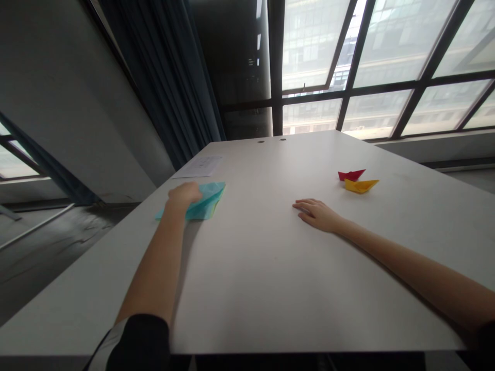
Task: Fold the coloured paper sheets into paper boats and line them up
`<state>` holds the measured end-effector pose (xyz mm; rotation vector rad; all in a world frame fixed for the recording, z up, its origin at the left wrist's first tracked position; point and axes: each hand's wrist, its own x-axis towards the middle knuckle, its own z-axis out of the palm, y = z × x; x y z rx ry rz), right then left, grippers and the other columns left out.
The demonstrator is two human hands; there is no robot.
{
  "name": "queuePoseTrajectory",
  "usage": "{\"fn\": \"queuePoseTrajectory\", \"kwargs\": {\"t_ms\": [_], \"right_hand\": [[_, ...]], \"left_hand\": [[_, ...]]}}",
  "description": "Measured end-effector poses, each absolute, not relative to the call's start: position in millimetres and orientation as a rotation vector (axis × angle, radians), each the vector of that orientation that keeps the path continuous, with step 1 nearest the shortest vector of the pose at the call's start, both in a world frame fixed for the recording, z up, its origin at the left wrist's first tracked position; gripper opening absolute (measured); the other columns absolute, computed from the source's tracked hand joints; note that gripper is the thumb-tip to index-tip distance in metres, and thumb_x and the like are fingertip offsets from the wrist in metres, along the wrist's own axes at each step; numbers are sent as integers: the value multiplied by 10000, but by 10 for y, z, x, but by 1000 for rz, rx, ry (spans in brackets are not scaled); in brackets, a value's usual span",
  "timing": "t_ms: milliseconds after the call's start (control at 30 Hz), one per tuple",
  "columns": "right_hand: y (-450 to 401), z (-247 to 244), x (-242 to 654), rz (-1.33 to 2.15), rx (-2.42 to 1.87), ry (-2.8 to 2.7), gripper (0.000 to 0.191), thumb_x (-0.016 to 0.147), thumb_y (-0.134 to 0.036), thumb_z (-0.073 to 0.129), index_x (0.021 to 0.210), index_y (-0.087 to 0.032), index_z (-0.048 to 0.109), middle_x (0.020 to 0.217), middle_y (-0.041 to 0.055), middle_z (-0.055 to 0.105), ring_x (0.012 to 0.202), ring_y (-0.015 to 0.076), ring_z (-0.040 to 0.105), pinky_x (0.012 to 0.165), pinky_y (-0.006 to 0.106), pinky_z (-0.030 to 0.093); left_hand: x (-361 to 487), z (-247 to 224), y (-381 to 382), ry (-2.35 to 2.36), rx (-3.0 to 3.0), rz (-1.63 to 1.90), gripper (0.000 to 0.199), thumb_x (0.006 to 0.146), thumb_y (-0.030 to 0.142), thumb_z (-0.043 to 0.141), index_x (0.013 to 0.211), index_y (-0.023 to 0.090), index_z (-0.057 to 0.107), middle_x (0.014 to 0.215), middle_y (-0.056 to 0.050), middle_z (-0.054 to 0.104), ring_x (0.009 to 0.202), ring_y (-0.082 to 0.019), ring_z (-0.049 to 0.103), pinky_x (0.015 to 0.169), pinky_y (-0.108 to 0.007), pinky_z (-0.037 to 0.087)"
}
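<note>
My left hand (184,196) is closed on a sheet of light-blue paper (209,198) at the left of the white table (247,288). The sheet's near part looks lifted and bent, and a thin yellow-green edge shows beneath it at the right. My fingertips are hidden behind the hand. Flat on the table at centre right lies my right hand (317,215), its fingers stretched out and holding nothing. Beyond it to the right sit a yellow paper boat (360,186) and a red paper boat (350,175), close together.
A white sheet with print (199,166) lies at the table's far left edge, behind the blue paper. Two small dark round spots (261,141) mark the far end. A dark blue curtain (166,77) and large windows (386,67) stand beyond.
</note>
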<state>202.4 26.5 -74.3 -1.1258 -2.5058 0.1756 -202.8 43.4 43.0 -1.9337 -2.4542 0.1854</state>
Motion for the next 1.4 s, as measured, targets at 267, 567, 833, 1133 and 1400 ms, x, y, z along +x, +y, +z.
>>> {"fn": "queuePoseTrajectory", "kwargs": {"t_ms": [267,567,833,1133,1400], "right_hand": [[273,-739,2066,175,-1106,-2481,398,844,-342,428,1211,-206,504,1222,89,551,1128,240,486,948,415,374],[274,-706,2091,26,-1166,-2137,346,872,-321,403,1175,-191,508,1027,88,614,1028,241,496,902,412,378],[292,-640,2129,79,-1018,-2437,334,901,-362,336,930,-227,640,954,55,654,914,196,559,852,358,372],[367,-615,2295,13,-1242,-2488,380,779,-523,488,965,-216,614,966,68,669,946,236,590,925,430,329],[608,-827,2624,158,-1220,-2420,401,797,-485,467,1073,-229,605,1168,77,587,1092,248,516,934,400,393]], "left_hand": [[-1051,646,152,-2074,-2008,25,334,837,285,332,1081,194,540,1027,-109,628,920,-260,576,709,-338,441],[-213,193,-178,-1486,-2504,64,191,818,152,375,888,159,553,809,-97,664,757,-239,629,679,-342,435],[-22,125,-409,-1158,-3150,126,371,875,451,339,1004,213,593,943,-61,663,851,-213,615,704,-287,440],[-502,-278,219,-1341,-2866,-253,373,874,330,377,1158,157,546,1247,-115,519,1152,-228,470,960,-341,362],[-735,-641,408,-1427,-2807,-366,379,849,422,409,1143,249,575,1232,-70,541,1170,-222,461,981,-388,355]]}}
